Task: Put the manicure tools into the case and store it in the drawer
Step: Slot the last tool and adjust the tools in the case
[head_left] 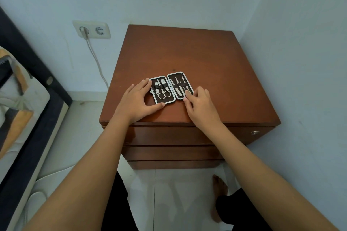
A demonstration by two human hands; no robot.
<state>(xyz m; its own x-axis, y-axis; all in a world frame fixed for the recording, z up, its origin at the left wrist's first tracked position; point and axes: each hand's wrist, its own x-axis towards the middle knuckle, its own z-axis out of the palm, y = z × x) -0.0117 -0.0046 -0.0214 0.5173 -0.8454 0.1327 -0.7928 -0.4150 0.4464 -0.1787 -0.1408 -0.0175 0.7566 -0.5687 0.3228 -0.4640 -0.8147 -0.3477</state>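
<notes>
A small manicure case (170,88) with a white rim and dark lining lies open flat on the brown wooden nightstand (187,58). Its left half holds scissors (164,95) and clippers under a black strap; its right half holds several slim metal tools (179,85). My left hand (136,99) rests on the nightstand top with fingers spread, thumb and fingertips touching the case's left edge. My right hand (200,105) is at the case's lower right corner, fingertips on the tools there. The top drawer (187,135) is closed.
The nightstand stands in a corner between two pale walls. A keyhole (254,132) sits at the top drawer's right end. A wall socket (92,29) with a plugged cable is to the left, and a bed (22,99) lies further left. My foot (219,185) is on the tiled floor.
</notes>
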